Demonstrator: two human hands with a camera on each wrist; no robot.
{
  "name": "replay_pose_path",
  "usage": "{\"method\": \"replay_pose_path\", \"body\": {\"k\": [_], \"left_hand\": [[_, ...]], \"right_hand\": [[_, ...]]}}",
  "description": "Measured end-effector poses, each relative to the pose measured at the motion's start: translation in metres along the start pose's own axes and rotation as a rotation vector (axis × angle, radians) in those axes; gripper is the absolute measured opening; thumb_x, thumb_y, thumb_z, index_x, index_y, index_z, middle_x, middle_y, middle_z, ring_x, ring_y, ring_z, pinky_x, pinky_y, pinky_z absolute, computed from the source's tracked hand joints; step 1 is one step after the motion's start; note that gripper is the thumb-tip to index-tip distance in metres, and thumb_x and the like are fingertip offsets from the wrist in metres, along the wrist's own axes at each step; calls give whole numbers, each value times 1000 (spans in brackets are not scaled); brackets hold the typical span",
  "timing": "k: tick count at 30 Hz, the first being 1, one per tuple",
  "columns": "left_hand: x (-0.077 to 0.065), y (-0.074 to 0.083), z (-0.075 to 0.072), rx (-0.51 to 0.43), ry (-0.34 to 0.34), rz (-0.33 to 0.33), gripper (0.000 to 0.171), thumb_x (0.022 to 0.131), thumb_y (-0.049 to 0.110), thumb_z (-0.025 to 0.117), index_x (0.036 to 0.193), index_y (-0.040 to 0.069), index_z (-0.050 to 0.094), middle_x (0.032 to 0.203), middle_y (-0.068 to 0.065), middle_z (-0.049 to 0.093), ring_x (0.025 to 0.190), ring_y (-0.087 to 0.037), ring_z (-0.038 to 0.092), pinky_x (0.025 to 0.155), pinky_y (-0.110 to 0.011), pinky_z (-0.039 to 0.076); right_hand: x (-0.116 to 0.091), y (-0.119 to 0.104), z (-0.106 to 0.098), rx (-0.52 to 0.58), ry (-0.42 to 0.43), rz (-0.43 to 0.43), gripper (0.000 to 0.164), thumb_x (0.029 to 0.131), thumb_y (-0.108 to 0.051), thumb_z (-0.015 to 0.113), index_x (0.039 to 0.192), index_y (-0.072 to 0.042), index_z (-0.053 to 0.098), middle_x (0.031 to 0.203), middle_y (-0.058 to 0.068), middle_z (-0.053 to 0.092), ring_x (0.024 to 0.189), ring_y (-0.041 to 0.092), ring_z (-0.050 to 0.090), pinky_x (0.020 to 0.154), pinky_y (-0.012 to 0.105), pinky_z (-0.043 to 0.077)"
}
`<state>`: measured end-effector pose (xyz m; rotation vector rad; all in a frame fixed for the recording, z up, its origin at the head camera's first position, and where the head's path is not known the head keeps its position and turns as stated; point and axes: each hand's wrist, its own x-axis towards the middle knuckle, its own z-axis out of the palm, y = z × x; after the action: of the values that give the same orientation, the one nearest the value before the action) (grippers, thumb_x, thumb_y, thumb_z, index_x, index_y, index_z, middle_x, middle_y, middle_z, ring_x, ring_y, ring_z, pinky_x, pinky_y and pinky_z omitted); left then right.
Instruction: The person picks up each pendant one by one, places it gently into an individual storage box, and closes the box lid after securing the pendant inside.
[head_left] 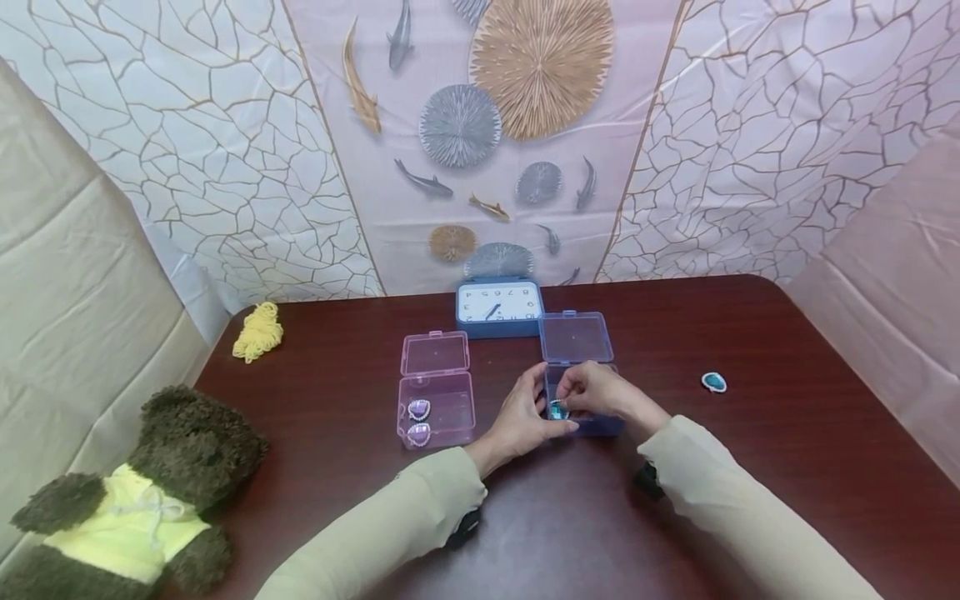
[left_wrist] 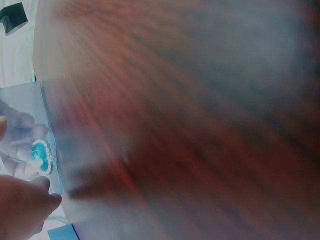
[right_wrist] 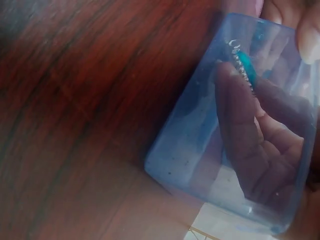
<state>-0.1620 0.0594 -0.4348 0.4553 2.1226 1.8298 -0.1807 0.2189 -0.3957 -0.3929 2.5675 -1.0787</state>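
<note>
A clear blue plastic box (head_left: 600, 427) stands on the dark wooden table with its lid (head_left: 576, 337) tipped back. My left hand (head_left: 517, 419) grips the box's left side, thumb along the front. Inside, my right hand (head_left: 600, 390) pinches a teal gem charm (head_left: 557, 411) edged with silvery beads. Through the clear wall in the right wrist view, the charm (right_wrist: 246, 70) shows between thumb and fingers, tilted on edge. The left wrist view has the same charm (left_wrist: 42, 156) behind the box's wall. Another teal charm (head_left: 714, 382) with a white beaded edge lies alone on the right.
Left of my hands, an open pink box (head_left: 453, 408) holds two pinkish-purple beaded charms (head_left: 418, 422). A blue clock (head_left: 498, 304) lies behind the boxes. Yellow yarn (head_left: 258, 332) is at the back left; a brown plush toy (head_left: 197, 446) in yellow clothing lies front left.
</note>
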Motion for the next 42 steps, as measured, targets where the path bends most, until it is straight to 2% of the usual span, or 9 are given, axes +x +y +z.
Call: {"method": "replay_pose_path", "body": {"k": [8,13,20,24,28,31,35,38,42], "left_hand": [[-1,1,-1,8,5,6,88,73,0,77,144,2,25,146,-17,31,137,-25,33,109,-36,34],[0,1,0,20,10,9,88,72,1,78,143,1,26,145,-18,33,136,-26,34,108,-36,35],[0,1,0,42,8,2,87,73,3,78,143,2,26,145,-17,33,136,-25,35,108,-36,36],[0,0,-1,34,3,-14,87,73,3,78,143,3,26,145,-15,32,136,-24,34,108,-36,36],[0,1,0,16,13,-12,89,71,2,80,143,2,28,145,-15,34,136,-25,35,108,-37,36],[0,2,1,21,24,-8,89,69,1,80,142,2,29,143,-15,36,135,-26,37,107,-38,37],[1,2,1,31,27,-17,89,69,1,81,142,3,29,143,-15,36,135,-26,37,107,-38,38],[1,1,1,33,24,-20,90,69,1,81,143,3,29,142,-15,36,134,-27,38,106,-38,38],[0,0,1,26,24,-15,90,69,1,81,142,3,30,142,-15,37,133,-28,39,106,-39,39]], "right_hand": [[0,-3,1,-153,-6,2,5,79,-1,68,74,0,66,64,1,63,58,5,51,53,18,44],[-1,-3,2,-181,-3,16,5,78,-2,69,73,-2,67,64,-1,62,60,5,50,55,19,43],[-2,-2,4,-208,35,-22,4,76,0,69,73,-2,67,64,-2,61,61,6,48,56,19,43],[-6,-4,-2,-85,85,-37,2,80,2,66,80,4,66,69,6,63,60,9,55,55,24,52],[-14,-1,-28,97,195,-45,9,86,2,62,91,9,64,78,19,64,60,15,62,57,32,59],[-25,19,-57,162,352,-27,17,89,-3,62,98,12,62,75,14,65,60,10,61,58,28,59],[-49,69,-90,205,528,99,32,92,-12,60,110,14,57,72,-11,62,62,0,61,60,21,57],[-71,105,-103,219,533,202,41,93,-18,58,117,15,52,75,-21,58,67,-4,62,62,18,56],[-87,132,-107,221,443,290,46,93,-17,57,122,17,47,81,-17,57,70,-4,60,65,17,56]]}}
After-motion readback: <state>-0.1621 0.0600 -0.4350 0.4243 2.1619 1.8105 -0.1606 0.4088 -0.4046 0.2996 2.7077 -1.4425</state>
